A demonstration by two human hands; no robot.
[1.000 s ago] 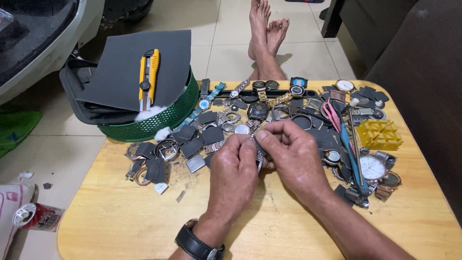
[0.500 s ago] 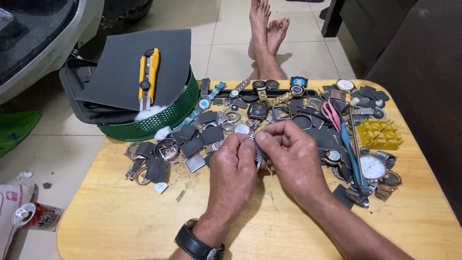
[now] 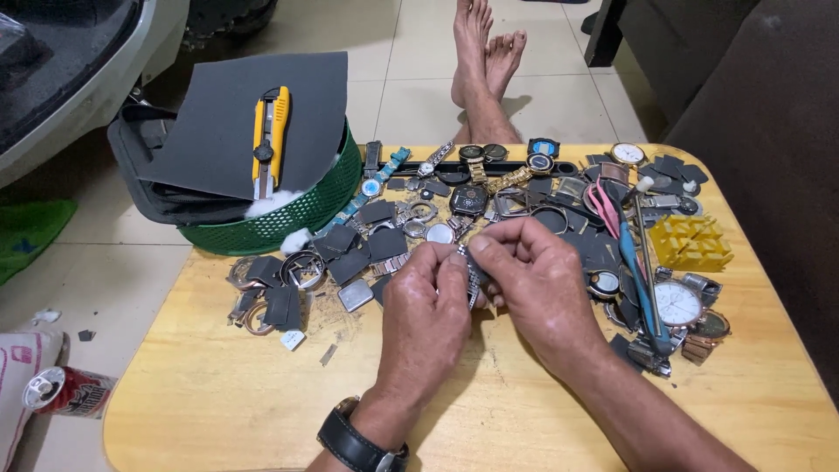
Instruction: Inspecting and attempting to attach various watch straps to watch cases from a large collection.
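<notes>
Two bare hands meet over the middle of a pale wooden counter [image 3: 218,411]. The left hand [image 3: 428,315], with a black wristwatch [image 3: 358,441] on its wrist, and the right hand [image 3: 537,288] pinch together on one small metal watch part [image 3: 472,275], held just above the counter between both sets of fingertips.

Behind the hands lies a heap of watches, straps and cases too many to count, including one white-faced watch [image 3: 677,303] at the right. One yellow plastic block [image 3: 690,243] sits near the right edge. One green basket [image 3: 288,218] at the left carries one dark grey sheet [image 3: 218,122], with one yellow utility knife [image 3: 269,131] on top.

The floor is pale tile. Two bare feet [image 3: 485,52] rest beyond the counter, and one drink can [image 3: 65,391] lies on the floor at the left.
</notes>
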